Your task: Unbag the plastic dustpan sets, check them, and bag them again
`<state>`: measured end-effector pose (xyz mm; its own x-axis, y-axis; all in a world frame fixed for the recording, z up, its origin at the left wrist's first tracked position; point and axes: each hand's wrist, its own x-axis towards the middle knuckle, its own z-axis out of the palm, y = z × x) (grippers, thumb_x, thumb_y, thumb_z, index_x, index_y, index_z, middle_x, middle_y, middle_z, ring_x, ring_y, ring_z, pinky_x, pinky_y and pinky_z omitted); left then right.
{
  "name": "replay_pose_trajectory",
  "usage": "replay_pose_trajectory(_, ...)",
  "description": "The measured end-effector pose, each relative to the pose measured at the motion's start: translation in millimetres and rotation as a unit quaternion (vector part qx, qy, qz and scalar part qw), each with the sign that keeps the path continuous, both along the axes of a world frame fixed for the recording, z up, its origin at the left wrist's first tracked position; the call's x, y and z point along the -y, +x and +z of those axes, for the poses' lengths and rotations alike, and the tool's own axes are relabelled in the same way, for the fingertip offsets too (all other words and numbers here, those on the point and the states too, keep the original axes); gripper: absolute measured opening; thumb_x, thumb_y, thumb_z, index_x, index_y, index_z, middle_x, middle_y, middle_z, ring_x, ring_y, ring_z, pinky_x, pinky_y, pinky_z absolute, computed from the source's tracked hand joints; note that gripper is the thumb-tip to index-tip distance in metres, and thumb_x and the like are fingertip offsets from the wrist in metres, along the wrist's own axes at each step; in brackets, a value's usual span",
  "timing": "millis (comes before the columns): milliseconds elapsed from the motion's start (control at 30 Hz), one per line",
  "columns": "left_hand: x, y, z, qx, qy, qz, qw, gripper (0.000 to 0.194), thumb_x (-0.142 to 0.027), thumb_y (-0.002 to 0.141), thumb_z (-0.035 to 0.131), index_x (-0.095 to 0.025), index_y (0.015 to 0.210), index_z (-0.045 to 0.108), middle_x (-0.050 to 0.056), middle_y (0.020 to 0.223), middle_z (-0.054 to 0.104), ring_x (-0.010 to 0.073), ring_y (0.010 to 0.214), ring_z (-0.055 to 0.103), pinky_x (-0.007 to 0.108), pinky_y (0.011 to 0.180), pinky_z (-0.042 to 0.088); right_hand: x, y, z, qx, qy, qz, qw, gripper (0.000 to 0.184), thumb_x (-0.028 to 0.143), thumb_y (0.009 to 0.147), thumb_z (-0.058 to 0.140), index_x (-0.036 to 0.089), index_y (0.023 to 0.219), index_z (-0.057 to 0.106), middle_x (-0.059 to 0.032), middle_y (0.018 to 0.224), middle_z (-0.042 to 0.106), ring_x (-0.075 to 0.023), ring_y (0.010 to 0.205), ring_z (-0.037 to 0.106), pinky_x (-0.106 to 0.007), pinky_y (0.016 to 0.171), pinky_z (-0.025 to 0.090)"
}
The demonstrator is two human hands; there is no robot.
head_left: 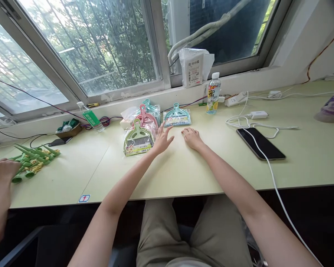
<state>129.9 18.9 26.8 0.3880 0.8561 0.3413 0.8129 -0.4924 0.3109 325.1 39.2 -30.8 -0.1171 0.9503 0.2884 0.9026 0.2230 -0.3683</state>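
left hand (163, 141) spread its fingers beside wrapped green dustpan set (138, 140) | right hand (192, 138) rested on table (161, 178) | wrapped blue set (177, 116) lay beyond both | white cable (271, 168) crossed black phone (263, 145)

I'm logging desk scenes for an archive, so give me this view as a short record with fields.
Left hand: open hand, fingers spread, between the green set and the separate blue set
Right hand: palm-down hand on the table, no object visible in it
Grouped dustpan-and-brush sets: green set in front, pink set behind, blue-green set at back, in clear wrap
Separate set: blue set, also wrapped
Right side: smartphone, white cable across it
Far left: another person's hand at green plastic pieces
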Motion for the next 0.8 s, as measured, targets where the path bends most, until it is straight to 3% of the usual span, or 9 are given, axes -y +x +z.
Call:
replay_pose_trajectory(100,16.4,-49.1,16.8,0.036,0.065,0.048,0.996,0.045,-0.034,0.091,0.051,-0.029,0.136,0.049,0.009,0.155,0.031,0.027,0.148,0.021,0.048,0.119,0.023,-0.6,0.4,-2.8,0.0,0.002,0.004,1.0,0.041,0.011,0.091,0.037,0.018,0.125,0.058,-0.0134,0.138,0.051,-0.026,0.125,0.047,-0.045,0.109,0.029)
replay_pose_trajectory(200,18.8,-117.6,18.4,0.106,0.11,0.206,0.967,0.047,-0.03,0.087,0.055,-0.023,0.134,0.049,0.014,0.145,0.041,0.0263,0.138,0.037,0.044,0.115,0.031,-0.6,0.2,-3.6,0.003,0.002,0.004,1.0,0.041,0.013,0.091,0.037,0.018,0.126,0.057,-0.0136,0.137,0.052,-0.0266,0.125,0.047,-0.046,0.109,0.028)
replay_pose_trajectory(300,21.1,-178.2,5.9,0.189,0.033,0.357,0.914,0.056,-0.038,0.083,0.061,-0.016,0.132,0.045,0.018,0.13,0.052,0.0267,0.118,0.053,0.042,0.101,0.043,-0.5,-0.5,-3.6,0.012,0.001,0.006,1.0,0.041,0.013,0.091,0.036,0.017,0.126,0.057,-0.0142,0.136,0.052,-0.0269,0.124,0.047,-0.046,0.108,0.029)
replay_pose_trajectory(367,26.0,-201.8,-3.7,0.221,-0.074,0.336,0.913,0.044,-0.044,0.084,0.059,-0.017,0.118,0.052,0.011,0.109,0.063,0.0207,0.091,0.061,0.034,0.084,0.048,-0.9,-0.8,-4.0,0.015,0.001,0.006,1.0,0.041,0.013,0.092,0.036,0.017,0.126,0.057,-0.0144,0.135,0.053,-0.0269,0.123,0.048,-0.046,0.107,0.029)
replay_pose_trajectory(433,31.9,-210.7,-9.9,0.231,-0.143,0.297,0.915,0.034,-0.047,0.079,0.063,-0.018,0.096,0.056,0.004,0.087,0.064,0.0146,0.065,0.056,0.027,0.064,0.045,-1.5,-1.0,-4.8,0.016,0.001,0.006,1.0,0.041,0.013,0.092,0.036,0.017,0.126,0.058,-0.014,0.136,0.053,-0.0268,0.123,0.048,-0.046,0.107,0.03)
replay_pose_trajectory(533,37.8,-207.8,-10.1,0.24,-0.206,0.258,0.913,0.036,-0.049,0.07,0.07,-0.02,0.075,0.05,-0.003,0.06,0.055,0.0103,0.05,0.046,0.022,0.05,0.034,-2.2,-0.7,-5.7,0.016,-0.002,0.01,1.0,0.042,0.013,0.092,0.035,0.017,0.128,0.056,-0.0126,0.139,0.052,-0.026,0.126,0.047,-0.045,0.109,0.029)
replay_pose_trajectory(600,38.5,-203.4,-5.7,0.263,-0.233,0.258,0.9,0.037,-0.048,0.066,0.073,-0.02,0.075,0.05,-0.004,0.057,0.054,0.0108,0.051,0.048,0.021,0.049,0.033,-2.0,-0.3,-5.6,0.016,-0.005,0.011,1.0,0.042,0.012,0.092,0.036,0.018,0.129,0.056,-0.0119,0.14,0.05,-0.0253,0.127,0.047,-0.044,0.11,0.028)
replay_pose_trajectory(700,35.4,-200.1,3.8,0.304,-0.242,0.265,0.883,0.042,-0.044,0.062,0.076,-0.02,0.089,0.053,-0.002,0.068,0.061,0.0122,0.057,0.056,0.022,0.05,0.04,-1.4,0.2,-4.5,0.019,-0.011,0.012,1.0,0.042,0.013,0.093,0.036,0.018,0.13,0.055,-0.0115,0.142,0.049,-0.025,0.128,0.047,-0.044,0.111,0.027)
replay_pose_trajectory(800,31.1,-197.6,13.0,0.289,-0.255,0.241,0.891,0.042,-0.041,0.06,0.077,-0.018,0.09,0.058,-0.002,0.065,0.061,0.0108,0.054,0.053,0.02,0.046,0.035,-0.1,-0.1,-2.2,0.024,-0.011,0.009,1.0,0.042,0.013,0.093,0.036,0.018,0.13,0.056,-0.0118,0.142,0.05,-0.0251,0.128,0.047,-0.044,0.111,0.029)
